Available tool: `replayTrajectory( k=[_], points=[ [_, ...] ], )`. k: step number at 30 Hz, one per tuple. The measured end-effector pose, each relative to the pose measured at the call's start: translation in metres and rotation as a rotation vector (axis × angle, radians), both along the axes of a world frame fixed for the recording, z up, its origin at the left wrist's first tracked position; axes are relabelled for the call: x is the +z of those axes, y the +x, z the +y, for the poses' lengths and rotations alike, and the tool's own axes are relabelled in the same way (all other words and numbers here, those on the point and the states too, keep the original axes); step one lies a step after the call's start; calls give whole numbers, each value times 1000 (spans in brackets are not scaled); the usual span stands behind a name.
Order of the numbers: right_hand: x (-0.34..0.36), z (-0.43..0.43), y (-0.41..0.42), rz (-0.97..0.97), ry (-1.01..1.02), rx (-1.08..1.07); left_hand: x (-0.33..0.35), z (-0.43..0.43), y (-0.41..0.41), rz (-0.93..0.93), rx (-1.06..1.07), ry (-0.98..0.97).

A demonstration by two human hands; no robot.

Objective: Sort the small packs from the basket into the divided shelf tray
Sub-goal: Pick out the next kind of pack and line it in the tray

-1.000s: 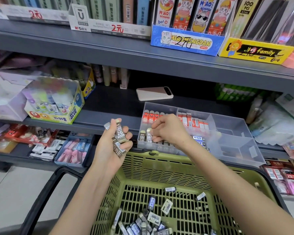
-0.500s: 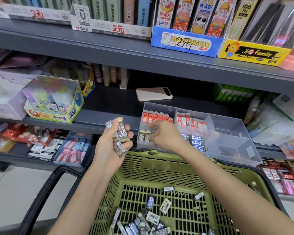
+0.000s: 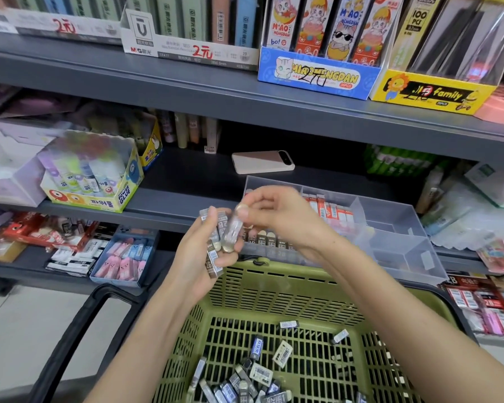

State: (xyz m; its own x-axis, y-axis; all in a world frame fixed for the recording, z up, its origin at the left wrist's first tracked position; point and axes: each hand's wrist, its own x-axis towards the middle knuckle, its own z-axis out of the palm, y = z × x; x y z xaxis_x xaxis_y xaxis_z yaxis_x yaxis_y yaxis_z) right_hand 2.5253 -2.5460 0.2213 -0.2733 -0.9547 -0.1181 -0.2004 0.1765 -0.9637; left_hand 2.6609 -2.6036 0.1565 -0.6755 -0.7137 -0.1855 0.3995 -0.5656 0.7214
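Between the fingertips of both hands: a clear pack (image 3: 232, 231) is held, slim and see-through with a pale rounded lower end, tilted a little; its edges are blurred.
Left hand (image 3: 197, 258): the fingers are curled round a bundle of packs (image 3: 213, 261), brown and grey sleeves stacked against the palm, with the clear pack pressed to their front.
Right hand (image 3: 277, 216): thumb and forefinger are pinched on the upper end of the clear pack; the other fingers are bent loosely behind.
Writing on the bundle: "2B" is read on the brown sleeve below the left fingertips.
Divided tray (image 3: 390, 216): clear plastic, set on the shelf edge just beyond the fingers; red-and-white packs are stood in its back compartments, and a row of brown-and-cream packs in the front one behind the right hand.
Basket (image 3: 274, 289): green and slatted, placed below the fingers; loose packs (image 3: 262, 373) are scattered on its floor, grey, black and white, several showing barcodes.
Glue box (image 3: 99, 181): well to the left of the fingers, marked "POWER GLUE", filled with pastel glue sticks.
Upper shelf, above the fingers: a white box (image 3: 186, 50) marked "M&G" and "2元", a blue box (image 3: 317, 77) marked "MIAOMENGDAN", and a yellow box (image 3: 431, 91) marked "family".
Phone (image 3: 262, 162): laid flat on the shelf beyond the tray.
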Motion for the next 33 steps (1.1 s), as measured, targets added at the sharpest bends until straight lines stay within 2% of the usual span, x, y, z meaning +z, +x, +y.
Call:
replayTrajectory(
  k=[2, 4, 6, 9, 20, 22, 23, 24, 26, 27, 29, 33],
  points=[
    [4, 0, -20, -86, -28, -154, 0, -2, 1, 4, 47, 48],
    [2, 0, -37, 51, 35, -243, -1, -4, 2, 2, 86, 49],
    [-8, 0, -41, 277, 182, -198, -1, -6, 4, -12, 107, 32],
    [-25, -4, -32, 433, 301, -92, 1, -5, 5, -29, 103, 47],
    [-44, -13, -19, 816, 350, -31, -2, -6, 6, -47, 132, 80],
    [-36, -10, -18, 945, 289, -49, -2, -6, 7, -67, 138, 39],
    [-31, -8, -15, 949, 216, -73, -2, -5, 6, -72, 137, 14],
    [-24, -5, -10, 841, 133, -88, -2, -5, 6, -81, 133, -14],
    [-8, 2, 2, 384, 18, -30, -1, -5, 6, -111, 110, -86],
    [-2, 4, 9, 225, 9, 41, -1, -4, 5, -122, 94, -119],
    [0, 7, 17, 193, -9, 143, -1, -2, 4, -126, 72, -154],
    [1, 8, 14, 321, -3, 96, -1, 1, 3, -103, 65, -87]
  ],
)
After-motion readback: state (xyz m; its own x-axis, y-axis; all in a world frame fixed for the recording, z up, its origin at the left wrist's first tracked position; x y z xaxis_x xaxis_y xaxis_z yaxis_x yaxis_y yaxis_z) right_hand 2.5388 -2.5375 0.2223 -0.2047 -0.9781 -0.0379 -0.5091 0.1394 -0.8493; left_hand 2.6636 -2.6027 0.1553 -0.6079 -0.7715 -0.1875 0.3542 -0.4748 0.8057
